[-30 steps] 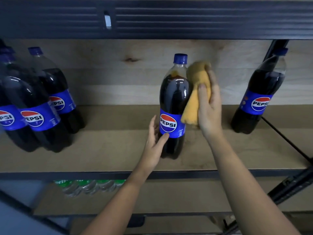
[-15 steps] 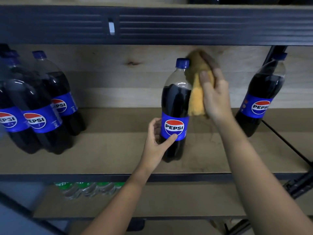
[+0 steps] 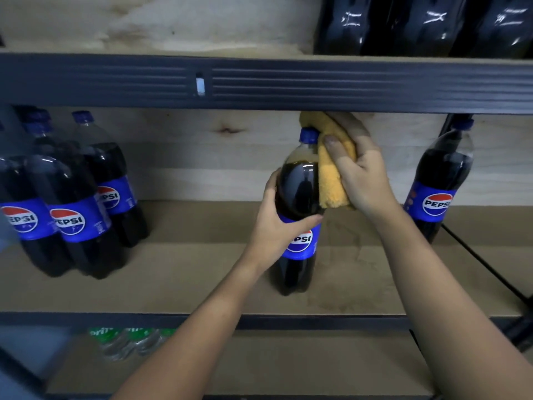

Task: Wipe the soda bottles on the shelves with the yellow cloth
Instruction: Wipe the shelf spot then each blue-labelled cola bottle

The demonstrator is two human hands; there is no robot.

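Left hand (image 3: 274,226) grips full bottle (image 3: 300,197) — heavy, slick; I'd hold mid-body | right hand (image 3: 360,171) clutches soft yellow cloth (image 3: 331,180) at neck

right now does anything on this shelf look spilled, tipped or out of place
Nothing stands out. The Pepsi bottle being wiped stands upright, capped, steadied by the left hand, with the yellow cloth in the right hand. The other Pepsi bottles look intact, and no liquid shows on the shelf board.
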